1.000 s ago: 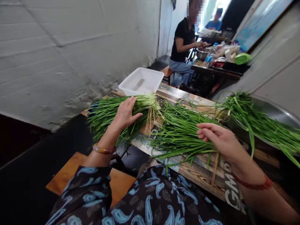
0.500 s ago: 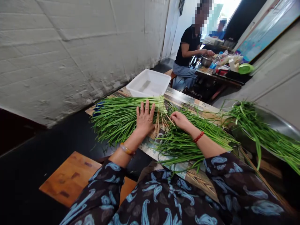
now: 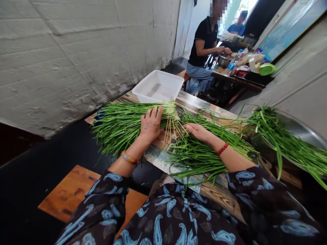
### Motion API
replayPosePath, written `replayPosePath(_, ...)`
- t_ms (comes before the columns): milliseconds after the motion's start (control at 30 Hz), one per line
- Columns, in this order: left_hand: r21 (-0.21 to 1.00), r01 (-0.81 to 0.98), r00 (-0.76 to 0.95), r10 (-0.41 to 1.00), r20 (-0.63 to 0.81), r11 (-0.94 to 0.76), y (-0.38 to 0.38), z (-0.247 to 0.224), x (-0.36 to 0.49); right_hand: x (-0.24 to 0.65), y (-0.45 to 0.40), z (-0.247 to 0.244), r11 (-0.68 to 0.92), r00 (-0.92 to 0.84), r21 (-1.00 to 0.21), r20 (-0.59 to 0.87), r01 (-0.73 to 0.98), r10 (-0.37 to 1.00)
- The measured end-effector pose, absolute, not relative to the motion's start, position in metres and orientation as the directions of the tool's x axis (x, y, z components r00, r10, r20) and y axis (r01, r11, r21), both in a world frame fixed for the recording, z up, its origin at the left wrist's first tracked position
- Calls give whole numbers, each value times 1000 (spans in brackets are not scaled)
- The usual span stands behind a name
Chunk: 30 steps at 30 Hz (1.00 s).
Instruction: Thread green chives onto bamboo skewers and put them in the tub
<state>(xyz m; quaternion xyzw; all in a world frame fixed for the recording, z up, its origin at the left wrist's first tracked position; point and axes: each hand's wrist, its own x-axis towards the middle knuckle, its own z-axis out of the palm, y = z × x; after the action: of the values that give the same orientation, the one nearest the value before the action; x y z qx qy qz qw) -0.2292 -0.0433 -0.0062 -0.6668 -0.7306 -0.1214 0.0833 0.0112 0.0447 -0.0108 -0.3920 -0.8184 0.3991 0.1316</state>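
I see the left hand [image 3: 151, 125] open, fingers slightly spread, on the left greens [image 3: 122, 119]. My right hand [image 3: 198, 132] has thumb and fingertips together by the sticks [image 3: 170, 131]; I can't tell if it pinches 1. Bare table [image 3: 159, 159] edge shows between the forearms.

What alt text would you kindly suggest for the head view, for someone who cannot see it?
The left hand rests on bundled green stalks on a table; the right hand is near thin sticks by their pale ends. A second pile lies to their right, then a metal basin of greens; a white tub sits behind.
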Motion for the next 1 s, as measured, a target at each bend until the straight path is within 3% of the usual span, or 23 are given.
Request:
replayPosePath(133,56,995,-94,960,265,82,-44,-5,-228,27,21,-5,494,-742,-655,-155,571,653)
replayPosePath(300,72,995,-83,959,269,66,-43,-6,-231,47,-32,12,878,-895,-219,-244,426,373)
replayPosePath(367,82,995,-84,957,279,64,-42,-6,-231,49,-51,20,924,-912,-117,-249,363,327)
replayPosePath(433,88,994,-88,955,285,65,-41,-6,-232,50,-60,28,936,-912,-91,-272,341,306)
replayPosePath(500,96,993,-95,955,281,70,-41,-5,-232,53,-59,37,931,-917,-158,-290,328,274)
replayPosePath(600,111,990,-110,959,262,84,-41,-4,-232,62,-39,51,870,-942,-379,-229,317,243)
replayPosePath(667,117,989,-113,959,259,85,-41,-3,-233,67,-18,60,770,-905,-487,-113,411,411)
replayPosePath(733,117,990,-108,958,267,79,-41,-3,-233,64,2,62,605,-737,-587,21,538,675)
replayPosePath(800,117,990,-105,956,275,75,-41,-4,-233,52,19,55,412,-541,-752,87,515,836)
replayPosePath(900,117,990,-113,955,276,84,-41,-4,-234,22,32,28,146,-475,-939,-20,311,880)
replayPosePath(1000,121,989,-113,953,282,82,-40,-3,-236,0,27,-1,118,-548,-934,-92,336,832)
